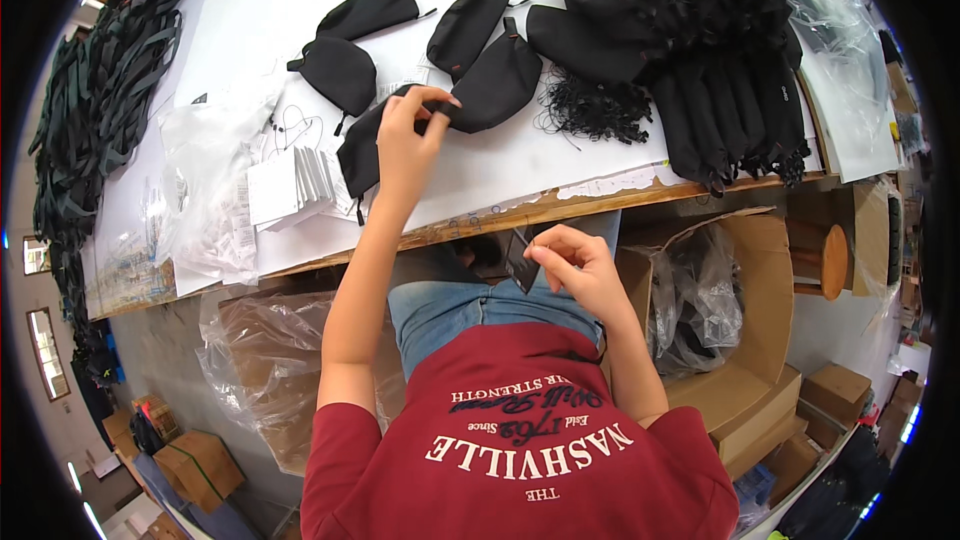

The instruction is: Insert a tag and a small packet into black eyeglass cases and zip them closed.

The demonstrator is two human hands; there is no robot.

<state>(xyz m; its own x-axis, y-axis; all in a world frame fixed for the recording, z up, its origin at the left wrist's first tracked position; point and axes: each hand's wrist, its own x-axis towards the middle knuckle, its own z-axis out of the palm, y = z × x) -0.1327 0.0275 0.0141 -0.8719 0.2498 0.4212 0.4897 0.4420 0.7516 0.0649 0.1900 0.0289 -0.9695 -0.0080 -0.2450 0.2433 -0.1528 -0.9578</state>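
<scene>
Several black zip pouches lie on the white-topped table, among them a rounded pouch and a longer pouch. My left hand reaches over the table with its fingers pinched at the end of a black pouch; the exact grip is partly hidden. Another pouch lies right beside those fingertips. Below the table edge, in front of my lap, my right hand pinches a small dark flat tag-like piece by its side.
Stacked white cards and clear plastic bags lie left on the table. A pile of black cords is beside heaped black pouches. Dark straps hang far left. An open carton with plastic stands right of me.
</scene>
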